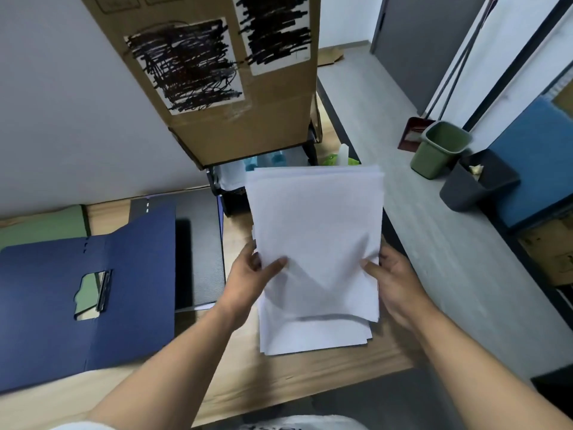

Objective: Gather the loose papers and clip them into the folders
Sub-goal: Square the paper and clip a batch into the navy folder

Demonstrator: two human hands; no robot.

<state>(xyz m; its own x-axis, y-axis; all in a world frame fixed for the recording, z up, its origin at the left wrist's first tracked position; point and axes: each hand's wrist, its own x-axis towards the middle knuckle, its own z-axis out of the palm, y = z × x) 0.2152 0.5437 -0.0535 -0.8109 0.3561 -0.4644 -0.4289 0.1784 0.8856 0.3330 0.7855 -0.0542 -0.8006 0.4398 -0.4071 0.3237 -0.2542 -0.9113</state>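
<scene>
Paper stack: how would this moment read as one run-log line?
step: gathering papers | left hand: grips paper stack, left edge | right hand: grips right edge | blue folder: open, left of stack

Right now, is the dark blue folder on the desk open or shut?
Open: the dark blue folder lies spread flat on the wooden desk, its metal clip exposed with no paper under it.

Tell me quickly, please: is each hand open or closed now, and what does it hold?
Left hand: closed, grips the left edge of the stack of white papers.
Right hand: closed, grips the right edge of the same stack.
</scene>
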